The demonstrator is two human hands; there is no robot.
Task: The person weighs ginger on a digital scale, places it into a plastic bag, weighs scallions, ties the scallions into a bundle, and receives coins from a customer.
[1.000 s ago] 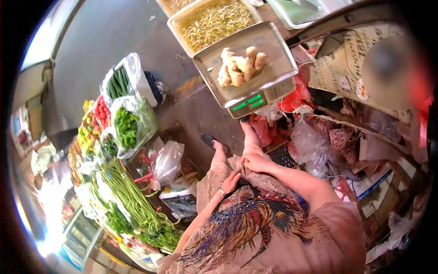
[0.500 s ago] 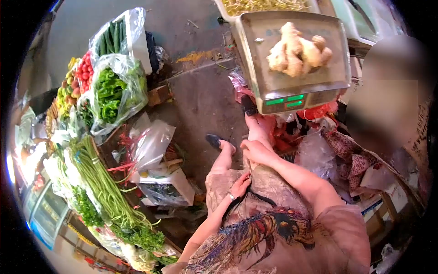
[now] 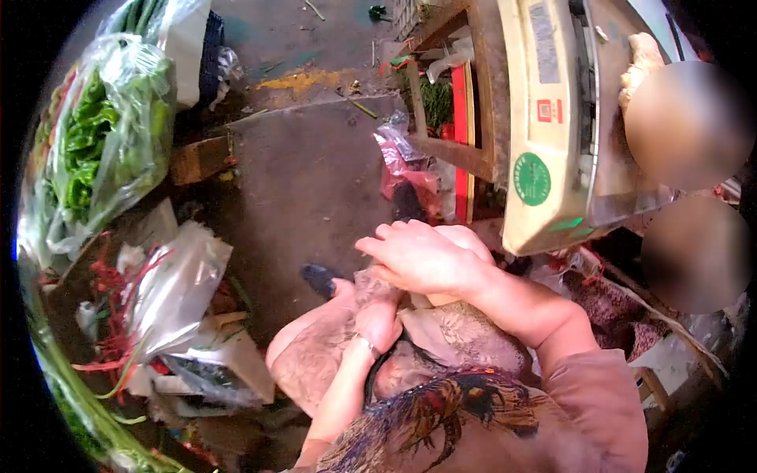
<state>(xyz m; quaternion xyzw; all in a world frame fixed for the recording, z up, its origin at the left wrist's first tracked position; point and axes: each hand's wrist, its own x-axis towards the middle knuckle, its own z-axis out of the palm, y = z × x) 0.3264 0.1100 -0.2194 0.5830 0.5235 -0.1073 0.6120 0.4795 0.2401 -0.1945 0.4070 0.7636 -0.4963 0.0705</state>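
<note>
My right hand (image 3: pixel 422 254) lies over the knee on the right, fingers stretched out and somewhat apart, holding nothing. Below and left of it, my left hand (image 3: pixel 378 322), with a band on its wrist, is closed on the patterned cloth of the shorts (image 3: pixel 461 335) in my lap; its fingertips are partly hidden. Beyond the knee, to the right, stands a weighing scale (image 3: pixel 544 158) with a green round sticker and lit green digits. A piece of ginger (image 3: pixel 640 63) rests on its metal pan, cut off by a blurred patch.
Bagged green leaves (image 3: pixel 91 142) are at the upper left. Below them are a clear plastic bag (image 3: pixel 177 288), red string and long green stalks (image 3: pixel 67 394). A wooden frame (image 3: pixel 485 87) stands beside the scale. Pink plastic (image 3: pixel 410 177) lies on the floor near a dark shoe (image 3: pixel 319 278).
The view has swung, so the scale sits farther right and shows its side. My right hand has spread over the knee, and my left hand is now close beneath it.
</note>
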